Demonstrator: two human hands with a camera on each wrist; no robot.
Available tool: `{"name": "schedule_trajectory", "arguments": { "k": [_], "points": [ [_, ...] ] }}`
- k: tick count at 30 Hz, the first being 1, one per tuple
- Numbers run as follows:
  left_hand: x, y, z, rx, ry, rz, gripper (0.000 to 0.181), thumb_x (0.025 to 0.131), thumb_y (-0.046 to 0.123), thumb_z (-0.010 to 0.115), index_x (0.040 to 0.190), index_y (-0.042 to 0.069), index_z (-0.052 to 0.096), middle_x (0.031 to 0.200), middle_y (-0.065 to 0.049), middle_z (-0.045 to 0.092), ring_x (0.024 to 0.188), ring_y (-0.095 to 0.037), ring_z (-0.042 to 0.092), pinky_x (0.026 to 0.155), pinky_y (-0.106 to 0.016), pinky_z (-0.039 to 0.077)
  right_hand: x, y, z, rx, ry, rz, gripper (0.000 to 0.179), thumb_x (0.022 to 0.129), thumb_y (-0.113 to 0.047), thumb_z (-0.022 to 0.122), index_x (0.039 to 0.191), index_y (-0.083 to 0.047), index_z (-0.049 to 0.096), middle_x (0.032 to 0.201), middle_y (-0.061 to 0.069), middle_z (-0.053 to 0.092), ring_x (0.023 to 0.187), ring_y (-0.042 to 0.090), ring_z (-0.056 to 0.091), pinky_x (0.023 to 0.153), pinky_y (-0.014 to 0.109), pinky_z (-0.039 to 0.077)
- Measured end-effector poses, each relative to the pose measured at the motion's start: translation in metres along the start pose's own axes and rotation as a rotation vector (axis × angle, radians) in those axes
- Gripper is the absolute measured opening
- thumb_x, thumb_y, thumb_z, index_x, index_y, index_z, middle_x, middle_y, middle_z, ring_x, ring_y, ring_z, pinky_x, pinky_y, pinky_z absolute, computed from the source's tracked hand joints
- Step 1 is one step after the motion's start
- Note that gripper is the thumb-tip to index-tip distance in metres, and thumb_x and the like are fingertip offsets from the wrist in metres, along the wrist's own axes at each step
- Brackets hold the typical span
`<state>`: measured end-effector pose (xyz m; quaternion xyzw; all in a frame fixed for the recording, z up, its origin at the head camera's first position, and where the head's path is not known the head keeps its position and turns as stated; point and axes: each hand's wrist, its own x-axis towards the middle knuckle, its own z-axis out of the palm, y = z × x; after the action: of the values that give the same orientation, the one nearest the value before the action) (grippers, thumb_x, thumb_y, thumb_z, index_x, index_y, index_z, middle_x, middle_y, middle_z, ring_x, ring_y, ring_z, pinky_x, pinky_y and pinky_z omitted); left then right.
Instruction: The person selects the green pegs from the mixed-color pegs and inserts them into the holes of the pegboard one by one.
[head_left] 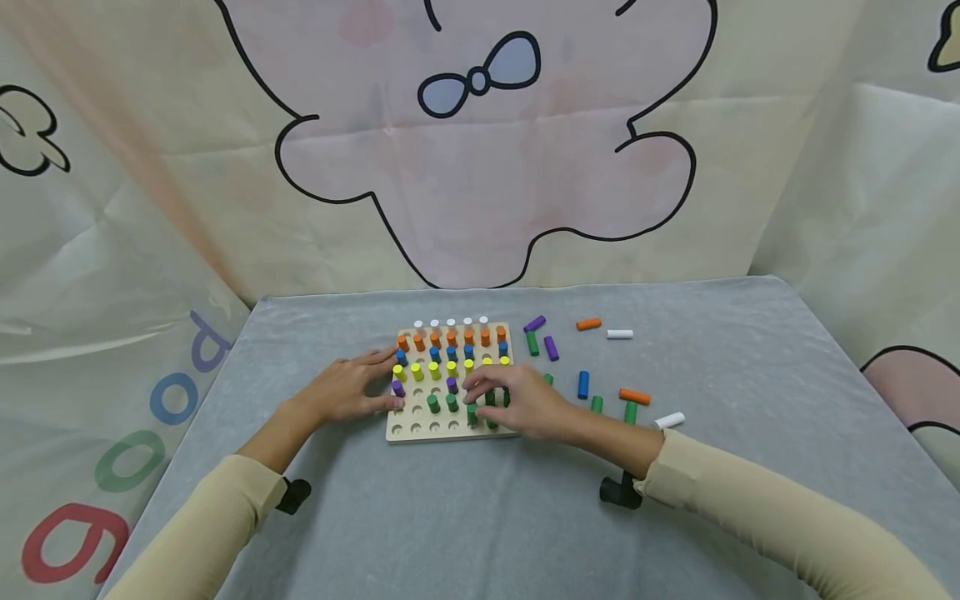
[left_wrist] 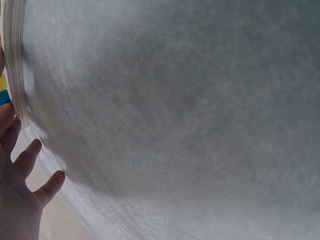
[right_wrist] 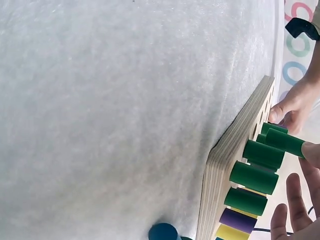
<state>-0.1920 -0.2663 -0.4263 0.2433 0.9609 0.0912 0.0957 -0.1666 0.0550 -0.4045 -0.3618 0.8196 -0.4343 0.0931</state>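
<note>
The pegboard (head_left: pixel 444 418) is beige; the pegs (head_left: pixel 434 371) white, orange, blue, yellow, purple and green.

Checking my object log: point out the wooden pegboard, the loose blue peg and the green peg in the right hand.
Wooden pegboard (head_left: pixel 408 419): head view, bare near-left surface.
Loose blue peg (head_left: pixel 583 384): head view, middle of side.
Green peg (right_wrist: pixel 284 142): right wrist view, middle of side.

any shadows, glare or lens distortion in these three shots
Head view: soft shadow on the grey cloth near the left hand, sheen on the backdrop; left wrist view: broad shadow dims the cloth, edge of the wooden board looks bowed; right wrist view: paler cloth, faint shadow along the board.
</note>
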Motion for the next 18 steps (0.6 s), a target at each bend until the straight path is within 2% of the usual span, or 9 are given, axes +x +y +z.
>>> {"name": "schedule_trajectory", "arguments": {
  "k": [18],
  "points": [
    [0.0003,-0.0015,0.0007,-0.017,-0.001,0.001,0.089,0.088,0.067,0.059,0.153,0.009,0.039,0.160,-0.009,0.031,0.144,-0.037,0.035,0.103,-0.066,0.036,0.0018,0.0040,0.0066,-0.014,-0.026,0.012,0.031,0.086,-0.003,0.076,0.115,-0.009,0.067,0.100,-0.002,0.076,0.104,0.009,0.066,0.102,0.039,0.047]
  ]
}}
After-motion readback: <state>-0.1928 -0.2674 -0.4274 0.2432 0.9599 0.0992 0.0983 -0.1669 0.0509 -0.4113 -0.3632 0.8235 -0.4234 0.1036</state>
